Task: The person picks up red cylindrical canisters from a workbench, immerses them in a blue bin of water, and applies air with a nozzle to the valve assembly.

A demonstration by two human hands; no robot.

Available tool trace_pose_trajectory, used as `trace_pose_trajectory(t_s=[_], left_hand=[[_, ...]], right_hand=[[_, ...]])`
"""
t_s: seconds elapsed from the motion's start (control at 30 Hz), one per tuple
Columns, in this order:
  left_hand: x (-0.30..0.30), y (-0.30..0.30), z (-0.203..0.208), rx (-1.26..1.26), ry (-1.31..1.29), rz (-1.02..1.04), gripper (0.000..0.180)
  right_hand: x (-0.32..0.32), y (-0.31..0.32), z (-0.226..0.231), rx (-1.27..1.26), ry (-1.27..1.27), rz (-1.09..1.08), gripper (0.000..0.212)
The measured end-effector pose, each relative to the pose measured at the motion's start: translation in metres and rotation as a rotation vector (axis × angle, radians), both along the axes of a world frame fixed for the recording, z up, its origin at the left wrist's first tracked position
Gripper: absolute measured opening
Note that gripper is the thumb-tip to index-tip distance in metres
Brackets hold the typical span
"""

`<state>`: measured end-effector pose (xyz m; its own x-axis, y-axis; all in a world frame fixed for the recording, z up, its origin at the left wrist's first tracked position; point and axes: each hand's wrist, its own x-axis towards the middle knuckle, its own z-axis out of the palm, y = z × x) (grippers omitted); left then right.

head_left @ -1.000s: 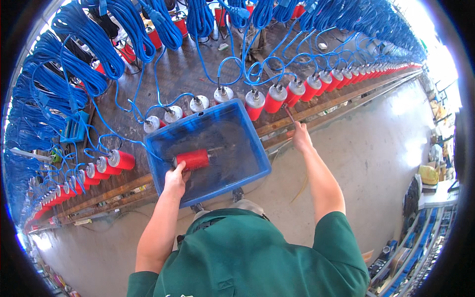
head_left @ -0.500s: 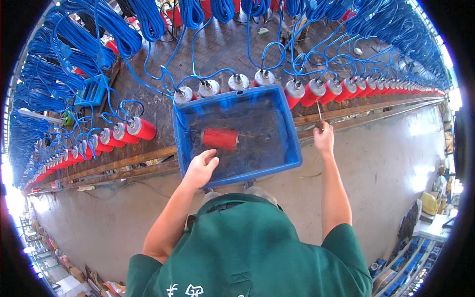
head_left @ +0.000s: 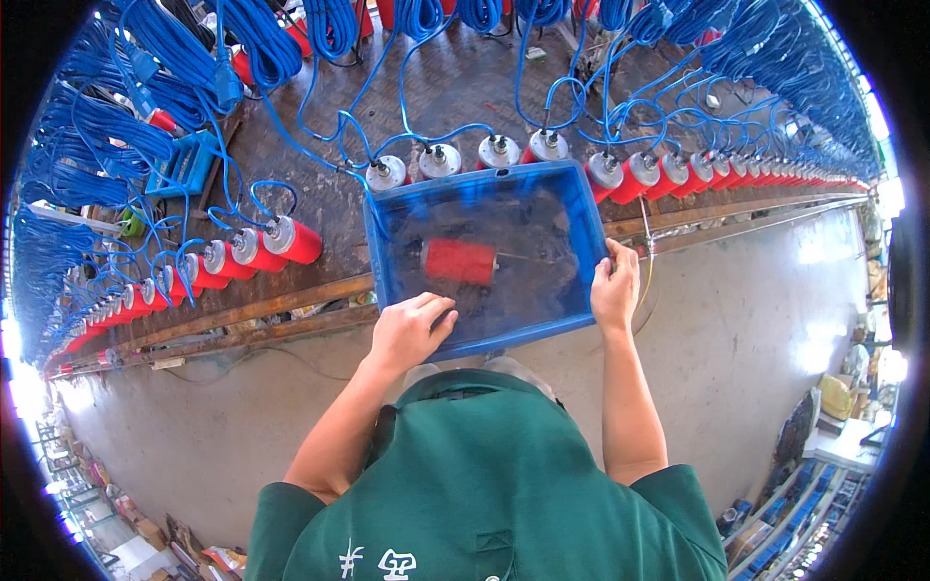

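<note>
A blue plastic tub [head_left: 588,261] stands in front of me, with dark, clear-looking liquid in it. On its bottom lies a red cylinder [head_left: 459,261], tilted slightly, with a cable end toward its left. My left hand [head_left: 412,331] hovers over the near left corner of the tub, fingers loosely bent, thumb apart, holding nothing I can see. At the tub's right side, my right hand [head_left: 616,286] has its fingers curled on the rim. A thin metal tool [head_left: 647,225] with a yellowish hose hangs at the bench edge just beyond that hand.
Red cylinders with grey caps [head_left: 605,172] line the bench edge on both sides and behind the tub. Blue cables run from them to coiled bundles [head_left: 260,41] at the back. A small blue crate [head_left: 184,165] sits at the left. Wooden rails [head_left: 281,308] edge the bench.
My right hand has let go of the thin tool and come down-left onto the tub's rim. My left hand has shifted slightly right and its fingers have bent. The whole view has shifted somewhat.
</note>
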<state>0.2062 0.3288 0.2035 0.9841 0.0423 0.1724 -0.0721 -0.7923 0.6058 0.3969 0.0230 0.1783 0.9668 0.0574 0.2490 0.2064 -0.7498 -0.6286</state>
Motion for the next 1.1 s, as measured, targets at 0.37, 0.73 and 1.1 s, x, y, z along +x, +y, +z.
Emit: trace_pose_trajectory(t_s=[0.37,0.73,1.1], left_hand=[[-0.001,0.001,-0.005,0.02,-0.015,0.024,0.02],[0.0,-0.002,0.002,0.041,0.02,0.035,0.019],[0.0,-0.004,-0.001,0.054,0.019,0.038,0.018]], right_hand=[[0.001,0.003,-0.002,-0.072,-0.066,-0.002,0.034],[0.0,0.005,-0.002,-0.049,-0.06,-0.019,0.033],[0.0,0.004,0.0,-0.052,-0.023,-0.03,0.033]])
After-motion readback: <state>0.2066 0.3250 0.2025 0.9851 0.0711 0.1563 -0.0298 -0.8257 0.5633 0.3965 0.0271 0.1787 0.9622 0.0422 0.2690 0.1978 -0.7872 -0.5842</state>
